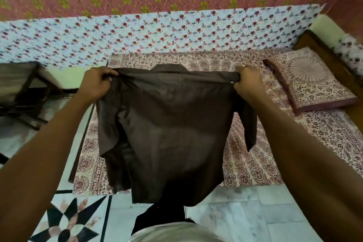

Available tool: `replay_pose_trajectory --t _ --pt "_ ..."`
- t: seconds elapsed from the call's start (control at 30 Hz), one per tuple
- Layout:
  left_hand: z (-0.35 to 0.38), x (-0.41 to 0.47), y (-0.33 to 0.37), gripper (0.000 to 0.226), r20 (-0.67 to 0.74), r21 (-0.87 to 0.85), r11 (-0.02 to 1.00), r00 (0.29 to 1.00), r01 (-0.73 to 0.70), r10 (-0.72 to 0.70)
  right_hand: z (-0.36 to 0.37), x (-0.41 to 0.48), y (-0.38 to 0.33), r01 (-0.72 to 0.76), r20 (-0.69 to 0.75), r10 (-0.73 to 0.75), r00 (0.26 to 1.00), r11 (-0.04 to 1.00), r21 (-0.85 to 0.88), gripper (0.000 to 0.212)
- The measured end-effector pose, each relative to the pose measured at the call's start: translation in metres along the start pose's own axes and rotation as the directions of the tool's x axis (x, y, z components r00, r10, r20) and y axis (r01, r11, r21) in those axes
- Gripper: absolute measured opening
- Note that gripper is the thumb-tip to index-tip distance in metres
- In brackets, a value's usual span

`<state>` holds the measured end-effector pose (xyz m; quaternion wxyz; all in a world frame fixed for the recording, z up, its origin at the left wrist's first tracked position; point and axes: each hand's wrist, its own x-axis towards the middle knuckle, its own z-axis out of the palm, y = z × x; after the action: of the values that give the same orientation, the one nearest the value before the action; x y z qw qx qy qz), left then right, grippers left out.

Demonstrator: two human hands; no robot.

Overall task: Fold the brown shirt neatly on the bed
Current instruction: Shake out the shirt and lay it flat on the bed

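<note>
The brown shirt (169, 124) hangs in the air in front of me, above the bed (255, 163), its back toward me and collar at the top. My left hand (97, 82) is shut on the shirt's left shoulder. My right hand (248, 81) is shut on the right shoulder. Both short sleeves droop down at the sides. The hem hangs past the bed's near edge, over the floor.
The bed has a printed paisley sheet and a matching pillow (314, 82) at the right. A floral cloth (157, 31) covers the wall behind. A dark wooden stool (25, 92) stands at the left on the marble floor (245, 212).
</note>
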<state>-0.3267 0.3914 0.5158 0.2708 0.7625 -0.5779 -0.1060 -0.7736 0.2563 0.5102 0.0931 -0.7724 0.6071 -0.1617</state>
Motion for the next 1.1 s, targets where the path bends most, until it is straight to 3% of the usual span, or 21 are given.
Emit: replay_pose_trajectory --t 0.23,0.43,0.53,0.7,0.8,0.9,1.0,1.1 --pt "0.080 0.075 -0.054 0.057 0.076 0.038 0.997 0.995 -0.065 0.062 0.068 0.064 0.011 -0.083 0.030 0.085 0.996 0.995 -0.051 0.036" --pt "0.137 0.145 -0.083 0.057 -0.060 0.120 0.992 0.997 -0.042 0.049 0.117 0.127 0.006 -0.147 -0.058 0.145 0.988 0.988 -0.040 0.034" --pt "0.171 0.159 -0.098 0.057 -0.072 0.102 0.995 0.997 -0.014 0.022 0.156 0.147 0.012 -0.195 -0.009 0.195 0.981 0.981 -0.021 0.038" --pt "0.247 0.153 -0.138 0.053 0.120 0.035 0.999 0.992 -0.030 0.025 0.241 0.162 0.043 -0.247 0.228 0.255 0.940 0.967 -0.063 0.052" --pt "0.292 0.154 -0.170 0.066 0.283 0.053 0.998 0.959 -0.029 0.013 0.295 0.176 0.060 -0.260 0.354 0.252 0.901 0.965 -0.028 0.055" --pt "0.328 0.175 -0.191 0.080 0.357 0.073 0.997 0.933 0.020 -0.045 0.347 0.198 0.073 -0.259 0.381 0.235 0.894 0.966 0.011 0.050" --pt "0.356 0.211 -0.199 0.085 0.279 0.053 0.998 0.959 0.041 -0.054 0.386 0.237 0.077 -0.269 0.309 0.233 0.922 0.960 0.080 0.045" --pt "0.388 0.248 -0.209 0.077 0.112 0.102 0.992 0.992 -0.077 0.065 0.421 0.280 0.083 -0.350 0.134 0.330 0.934 0.921 0.173 0.036"
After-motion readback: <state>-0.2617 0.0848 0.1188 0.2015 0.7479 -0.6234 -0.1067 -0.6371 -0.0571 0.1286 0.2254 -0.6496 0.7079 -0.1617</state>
